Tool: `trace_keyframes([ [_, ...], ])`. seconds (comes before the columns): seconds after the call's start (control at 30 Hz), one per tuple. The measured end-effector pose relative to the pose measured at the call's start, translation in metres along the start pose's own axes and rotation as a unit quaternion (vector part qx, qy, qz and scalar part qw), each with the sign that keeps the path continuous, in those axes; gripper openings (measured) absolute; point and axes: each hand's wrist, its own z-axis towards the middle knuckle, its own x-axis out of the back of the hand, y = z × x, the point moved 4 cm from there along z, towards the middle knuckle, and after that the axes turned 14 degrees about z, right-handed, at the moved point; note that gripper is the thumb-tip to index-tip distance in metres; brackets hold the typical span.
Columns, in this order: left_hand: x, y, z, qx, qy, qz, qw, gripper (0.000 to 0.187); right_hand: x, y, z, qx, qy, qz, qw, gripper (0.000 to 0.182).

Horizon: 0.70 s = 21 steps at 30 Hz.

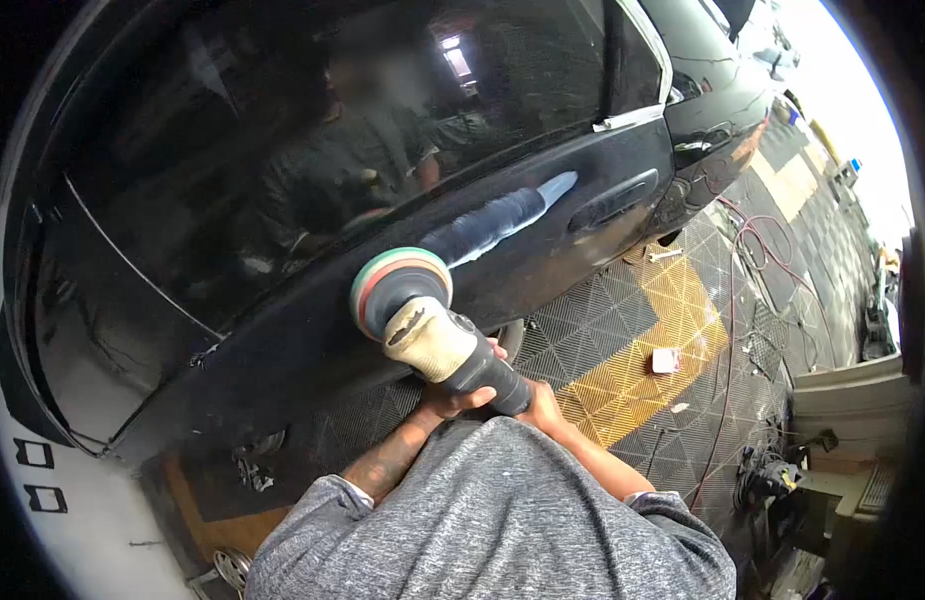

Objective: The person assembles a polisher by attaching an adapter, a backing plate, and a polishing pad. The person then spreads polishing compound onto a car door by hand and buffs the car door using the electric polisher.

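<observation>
Both of my hands hold a black and cream polisher (437,345). My left hand (460,400) is wrapped round its body, fingers partly hidden behind it. My right hand (537,405) grips the rear end of the handle. The tool's round pad (397,280), with green and red rings, lies against a black car door (542,265) below the window. From the pad a smeared whitish streak (497,228) runs up and right, stopping left of the recessed door handle (612,200).
Patterned black and yellow floor tiles (622,350) lie below the car. A red hose (732,300) loops across the floor at right. A small white and red item (665,360) rests on the tiles. Equipment (772,480) stands at lower right.
</observation>
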Motion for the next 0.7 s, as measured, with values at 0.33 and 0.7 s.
trace_keyframes([
  [0.33, -0.042, 0.013, 0.076, 0.072, -0.080, 0.149, 0.983, 0.066, 0.020, 0.026, -0.013, -0.046, 0.151, 0.123, 0.980, 0.024],
  [0.7, 0.028, -0.016, -0.029, 0.004, -0.022, 0.076, 0.997, 0.079, -0.031, 0.009, -0.003, -0.036, -0.002, 0.003, 0.999, 0.056],
])
